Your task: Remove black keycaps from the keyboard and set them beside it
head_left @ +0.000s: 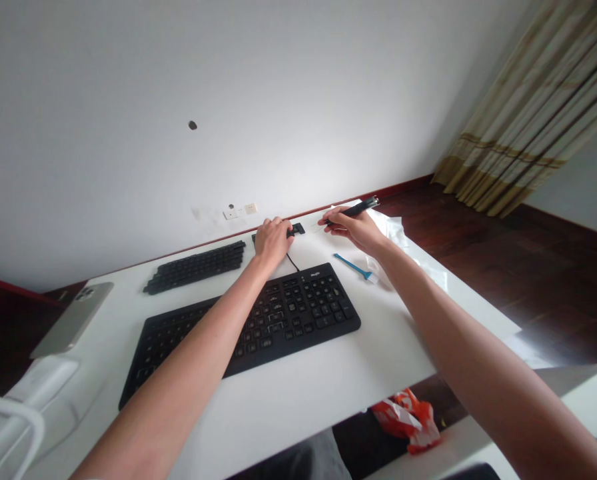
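Note:
My left hand is at the back of the white desk, its fingers closed on small black keycaps there. Exactly which keycap the fingertips grip is partly hidden. To the right, my right hand is closed around a black pen-shaped tool with a shiny rear end; thin, wire-like ends seem to stick out past the fingers. Below both hands lies a black keyboard, many of its key places showing bare sockets. More black keycaps lie in tight rows behind the keyboard on the left.
A blue brush lies right of the keyboard, near white tissues. At the left are a phone and a white power strip with a cable. An orange-and-white crumpled bag sits below the desk's front edge. The wall stands behind.

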